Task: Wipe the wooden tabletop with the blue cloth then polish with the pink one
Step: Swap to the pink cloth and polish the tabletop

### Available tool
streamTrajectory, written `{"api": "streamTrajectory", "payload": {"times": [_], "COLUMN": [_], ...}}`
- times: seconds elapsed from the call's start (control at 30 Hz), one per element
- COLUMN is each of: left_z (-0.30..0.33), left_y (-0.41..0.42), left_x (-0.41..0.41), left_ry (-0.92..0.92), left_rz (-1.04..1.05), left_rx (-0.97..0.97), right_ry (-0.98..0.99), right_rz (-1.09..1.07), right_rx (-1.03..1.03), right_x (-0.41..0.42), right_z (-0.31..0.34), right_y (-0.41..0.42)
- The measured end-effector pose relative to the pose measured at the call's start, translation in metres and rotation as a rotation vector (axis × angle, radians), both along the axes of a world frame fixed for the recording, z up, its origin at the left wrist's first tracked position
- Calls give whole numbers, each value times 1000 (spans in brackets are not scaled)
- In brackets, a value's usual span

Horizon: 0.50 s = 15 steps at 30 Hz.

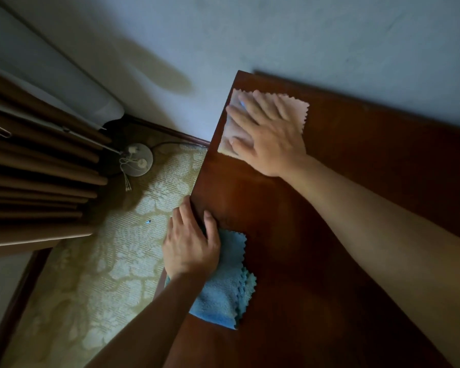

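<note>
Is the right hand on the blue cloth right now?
No, the right hand lies flat with spread fingers on the pink cloth, while the left hand rests on the blue cloth at the table edge.

one wooden tabletop (329, 208), one blue cloth (223, 288), one pink cloth (290, 107), two hands, left (190, 247), right (268, 136)

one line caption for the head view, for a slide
Right hand presses pink cloth flat at tabletop corner; left hand rests on blue cloth.
</note>
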State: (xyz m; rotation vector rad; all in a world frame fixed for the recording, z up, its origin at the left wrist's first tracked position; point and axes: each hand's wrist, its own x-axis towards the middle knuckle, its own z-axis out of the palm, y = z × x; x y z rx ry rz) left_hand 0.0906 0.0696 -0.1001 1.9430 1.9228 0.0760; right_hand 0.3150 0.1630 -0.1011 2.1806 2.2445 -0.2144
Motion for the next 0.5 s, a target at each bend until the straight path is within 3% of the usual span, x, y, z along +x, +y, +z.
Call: {"api": "streamTrajectory", "payload": {"times": [0.23,0.37,0.5], "left_z": [0,0,0], "left_y": [0,0,0], "left_x": [-1,0,-1], "left_ry": [-14,-29,-27], "left_rz": [-3,-7,-27], "left_rx": [-5,-3,0], "right_ry": [46,27,13], "right_rz": [-168,-89,-15], "right_rx": [55,53,28], "right_x": [9,-28,-14], "right_z": [0,-9,-9], "right_y": [-27,-94,-86]}}
